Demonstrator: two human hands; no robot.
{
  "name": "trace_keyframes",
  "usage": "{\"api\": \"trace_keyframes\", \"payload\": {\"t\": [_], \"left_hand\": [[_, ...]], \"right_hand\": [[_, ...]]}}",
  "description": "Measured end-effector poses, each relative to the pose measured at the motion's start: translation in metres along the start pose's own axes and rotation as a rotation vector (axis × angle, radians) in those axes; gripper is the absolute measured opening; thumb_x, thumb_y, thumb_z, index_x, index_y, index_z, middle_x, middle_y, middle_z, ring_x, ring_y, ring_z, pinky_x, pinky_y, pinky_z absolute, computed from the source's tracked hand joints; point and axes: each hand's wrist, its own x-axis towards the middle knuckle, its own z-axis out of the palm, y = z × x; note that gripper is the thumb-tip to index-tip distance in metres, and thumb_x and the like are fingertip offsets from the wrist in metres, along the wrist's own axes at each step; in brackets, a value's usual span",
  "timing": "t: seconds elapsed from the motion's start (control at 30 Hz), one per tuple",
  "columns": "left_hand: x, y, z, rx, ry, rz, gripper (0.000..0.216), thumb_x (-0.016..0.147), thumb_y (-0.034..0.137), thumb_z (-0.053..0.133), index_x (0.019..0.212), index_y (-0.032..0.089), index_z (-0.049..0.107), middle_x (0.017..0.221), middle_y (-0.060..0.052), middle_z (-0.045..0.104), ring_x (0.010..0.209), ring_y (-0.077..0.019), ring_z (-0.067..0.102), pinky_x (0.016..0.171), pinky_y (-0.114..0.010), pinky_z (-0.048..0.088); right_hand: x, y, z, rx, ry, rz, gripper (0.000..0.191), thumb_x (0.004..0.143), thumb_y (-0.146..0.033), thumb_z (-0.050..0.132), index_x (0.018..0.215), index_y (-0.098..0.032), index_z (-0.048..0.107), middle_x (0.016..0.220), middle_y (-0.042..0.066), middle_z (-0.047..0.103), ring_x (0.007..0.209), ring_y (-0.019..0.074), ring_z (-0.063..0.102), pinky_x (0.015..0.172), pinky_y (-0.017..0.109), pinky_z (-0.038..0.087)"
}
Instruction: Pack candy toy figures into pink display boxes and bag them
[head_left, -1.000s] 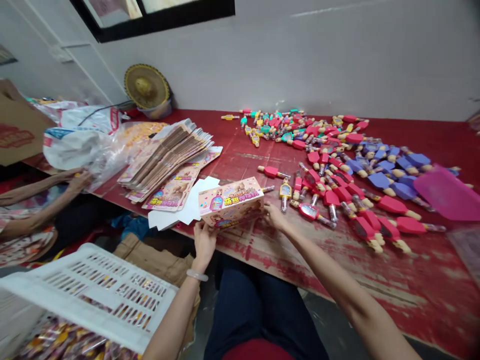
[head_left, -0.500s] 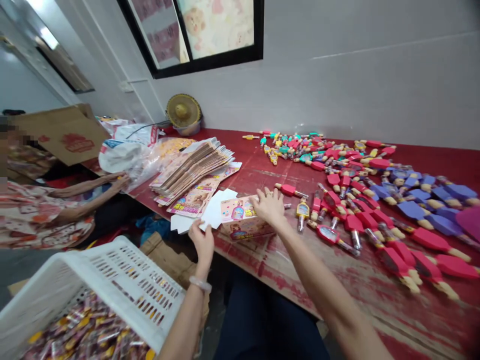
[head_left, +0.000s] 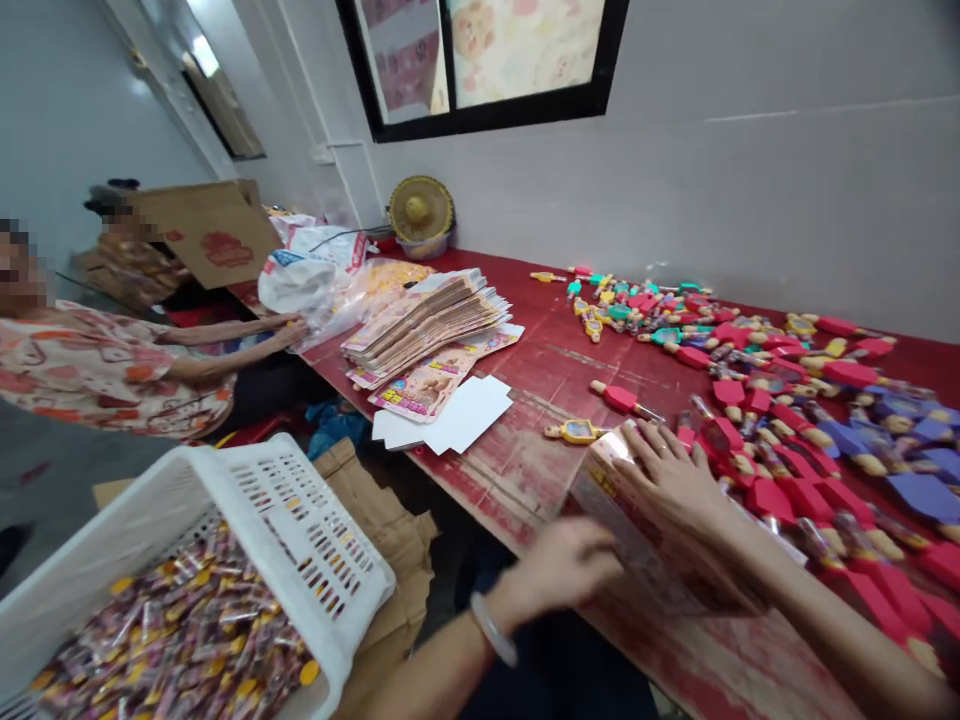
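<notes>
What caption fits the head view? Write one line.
Both hands, left hand and right hand, press a printed carton on the red table beside scattered toys.

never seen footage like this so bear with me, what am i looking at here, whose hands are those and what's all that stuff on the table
This is filmed by a camera worn on a person's head, looking forward and down, so the two bare arms reaching in from the bottom are that person's own. There is no machine.

The right hand lies flat on top of a printed pink carton, and the left hand grips its near side. The motion blurs the carton.

It sits on a worn red table. On the table lie a stack of flat printed cartons, white card sheets and a spread of red and purple candy toys.

At lower left is a white plastic basket full of wrapped sweets. Another person sits at far left.
</notes>
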Motion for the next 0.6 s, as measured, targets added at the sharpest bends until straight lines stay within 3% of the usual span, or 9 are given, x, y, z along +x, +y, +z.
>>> {"api": "trace_keyframes", "payload": {"t": [0.1, 0.13, 0.23, 0.33, 0.4, 0.53, 0.6], "left_hand": [[0.028, -0.051, -0.077, 0.220, 0.550, -0.348, 0.032, 0.097, 0.022, 0.048, 0.123, 0.016, 0.066, 0.127, -0.014, 0.069, 0.120, -0.0244, 0.063, 0.109, -0.040, 0.046], [0.038, -0.069, -0.101, 0.354, 0.593, -0.429, 0.033, 0.095, 0.020, 0.051, 0.125, 0.014, 0.065, 0.129, -0.017, 0.067, 0.123, -0.0276, 0.061, 0.111, -0.044, 0.044], [0.058, -0.112, -0.144, 0.731, 0.495, -0.536, 0.048, 0.087, 0.023, 0.066, 0.132, 0.009, 0.059, 0.143, -0.025, 0.055, 0.136, -0.0385, 0.050, 0.111, -0.053, 0.041], [0.057, -0.134, -0.151, 0.962, 0.317, -0.568, 0.057, 0.082, 0.027, 0.074, 0.133, 0.007, 0.056, 0.144, -0.030, 0.052, 0.137, -0.0410, 0.048, 0.110, -0.051, 0.042], [0.054, -0.146, -0.160, 1.012, 0.227, -0.537, 0.045, 0.087, 0.028, 0.066, 0.126, 0.008, 0.058, 0.132, -0.028, 0.060, 0.126, -0.0374, 0.058, 0.103, -0.047, 0.047], [0.064, -0.155, -0.181, 1.022, 0.159, -0.508, 0.042, 0.087, 0.032, 0.063, 0.121, 0.008, 0.058, 0.128, -0.030, 0.061, 0.119, -0.0378, 0.061, 0.098, -0.047, 0.049], [0.070, -0.147, -0.178, 0.984, 0.157, -0.485, 0.049, 0.087, 0.036, 0.065, 0.126, 0.008, 0.056, 0.135, -0.030, 0.058, 0.128, -0.0388, 0.056, 0.103, -0.048, 0.046]], "right_hand": [[-0.025, 0.020, 0.006, 0.088, -0.004, -0.223, 0.059, 0.103, -0.053, 0.035, 0.157, -0.029, 0.041, 0.164, 0.010, 0.030, 0.150, 0.0347, 0.029, 0.116, 0.064, 0.033], [-0.030, 0.024, 0.005, 0.120, -0.008, -0.279, 0.058, 0.103, -0.051, 0.036, 0.157, -0.030, 0.039, 0.164, 0.009, 0.030, 0.150, 0.0320, 0.030, 0.117, 0.058, 0.035], [-0.036, 0.021, -0.005, 0.166, -0.015, -0.356, 0.056, 0.104, -0.048, 0.039, 0.158, -0.031, 0.038, 0.164, 0.008, 0.029, 0.150, 0.0307, 0.031, 0.119, 0.054, 0.034], [-0.034, 0.000, -0.021, 0.180, -0.025, -0.443, 0.055, 0.105, -0.046, 0.042, 0.157, -0.027, 0.041, 0.163, 0.009, 0.032, 0.150, 0.0305, 0.031, 0.121, 0.054, 0.028], [-0.027, -0.014, -0.029, 0.189, -0.009, -0.449, 0.055, 0.105, -0.047, 0.046, 0.155, -0.025, 0.044, 0.160, 0.009, 0.038, 0.148, 0.0284, 0.034, 0.122, 0.050, 0.026], [-0.017, -0.023, -0.038, 0.150, -0.013, 0.091, 0.058, 0.106, -0.052, 0.039, 0.147, -0.014, 0.051, 0.134, 0.019, 0.063, 0.126, 0.0341, 0.058, 0.105, 0.049, 0.042], [-0.022, -0.020, -0.039, 0.152, -0.085, 0.218, 0.059, 0.105, -0.054, 0.034, 0.133, -0.009, 0.061, 0.116, 0.023, 0.070, 0.108, 0.0381, 0.067, 0.089, 0.048, 0.050]]}}
